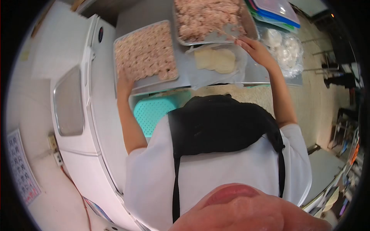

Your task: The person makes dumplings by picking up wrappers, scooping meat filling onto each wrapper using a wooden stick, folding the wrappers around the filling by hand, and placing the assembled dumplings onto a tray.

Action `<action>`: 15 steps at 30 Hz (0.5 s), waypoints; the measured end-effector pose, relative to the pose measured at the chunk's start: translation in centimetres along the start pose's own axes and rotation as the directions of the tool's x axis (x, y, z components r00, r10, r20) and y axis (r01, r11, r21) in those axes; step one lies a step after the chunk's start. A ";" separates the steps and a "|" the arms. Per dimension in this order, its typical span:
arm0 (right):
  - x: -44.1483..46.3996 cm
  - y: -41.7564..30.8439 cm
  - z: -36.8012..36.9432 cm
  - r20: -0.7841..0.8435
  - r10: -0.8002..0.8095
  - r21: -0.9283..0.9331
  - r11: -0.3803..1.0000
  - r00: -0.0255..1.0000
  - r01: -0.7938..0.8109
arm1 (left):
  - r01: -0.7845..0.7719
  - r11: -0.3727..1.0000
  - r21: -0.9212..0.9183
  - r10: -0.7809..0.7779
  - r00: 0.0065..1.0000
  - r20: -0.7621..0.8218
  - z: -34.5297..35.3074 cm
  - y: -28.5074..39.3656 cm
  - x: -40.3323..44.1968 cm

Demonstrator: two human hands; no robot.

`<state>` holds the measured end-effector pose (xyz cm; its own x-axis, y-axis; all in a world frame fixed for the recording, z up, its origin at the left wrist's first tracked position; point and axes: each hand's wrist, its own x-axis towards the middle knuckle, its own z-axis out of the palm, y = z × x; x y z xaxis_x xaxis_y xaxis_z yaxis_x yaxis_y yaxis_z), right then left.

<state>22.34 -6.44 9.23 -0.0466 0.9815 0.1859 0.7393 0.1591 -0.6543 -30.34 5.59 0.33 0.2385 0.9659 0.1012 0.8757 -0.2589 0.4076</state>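
My left hand (125, 84) is at the lower left corner of a tray of small dumpling-like pieces in rows (145, 52); its fingers are blurred against the pieces. My right hand (248, 47) is closed at the lower right corner of a metal tray (185, 42) of pinkish minced filling (208, 17). Its fingers pinch a thin, light-coloured tool (229, 36) that reaches over the filling. Between the hands, a stack of pale yellow wrappers (215, 59) lies on a clear plastic bag (196, 79).
Plastic bags with white round contents (285, 50) lie at the right, below stacked coloured lids (275, 11). A turquoise perforated basket (154, 111) is beneath the table edge. A white appliance (98, 115) stands close on the left.
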 end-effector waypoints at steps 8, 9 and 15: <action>8.2 4.8 -9.7 0.180 -0.007 -0.816 0.557 0.984 0.153 | -0.160 0.981 -0.111 0.153 0.986 -0.063 -0.9 16.1 0.6; 8.6 6.1 -9.4 0.185 -0.054 -0.844 0.504 0.981 0.186 | -0.215 0.966 -0.147 0.202 0.975 -0.096 1.1 18.2 0.8; 3.2 4.8 -5.9 0.391 -0.340 -0.634 0.574 0.855 0.518 | -0.250 0.857 -0.450 0.343 0.929 0.137 9.5 30.2 0.5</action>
<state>29.71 -3.14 10.99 -0.5541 0.8270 0.0949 0.8261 0.5323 0.1850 0.22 -1.85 4.09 0.5800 0.8073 0.1093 0.5018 -0.4598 0.7327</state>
